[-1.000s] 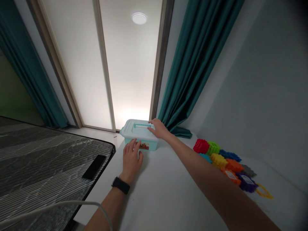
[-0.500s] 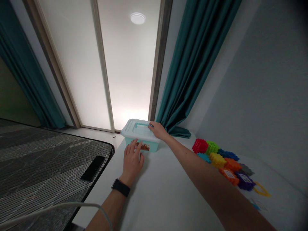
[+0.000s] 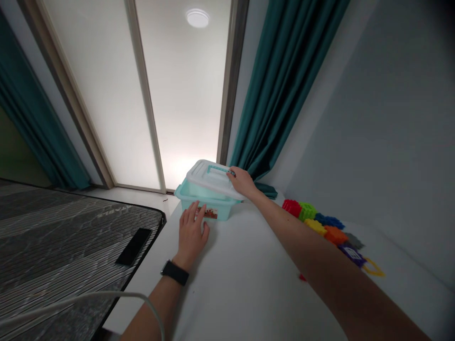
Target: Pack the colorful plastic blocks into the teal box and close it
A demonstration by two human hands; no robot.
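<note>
A pale turquoise plastic storage box (image 3: 223, 211) stands toward the far end of the white table, its front bearing a picture label. Its whitish lid (image 3: 202, 173) is raised off the rim and tilted, shifted to the right. My right hand (image 3: 243, 182) grips the lid by its handle side, fingers curled. Against the box's front lies my left hand (image 3: 192, 232), fingers stretched out and partly covering the label; a dark watch band (image 3: 175, 272) circles that wrist. What is inside the box is hidden from this angle.
Colourful toy pieces in stacks (image 3: 334, 234) lie on the white table (image 3: 241, 284) at the right, partly behind my right forearm. A black phone (image 3: 133, 246) rests on the dark striped surface (image 3: 71, 237) at left. A pale cable (image 3: 117, 294) crosses the lower left. Teal curtains (image 3: 280, 85) hang behind.
The lid has come off the box rim, lifted up and to the right by my right hand. My left hand stays at the box's front. The whole view has shifted slightly.
</note>
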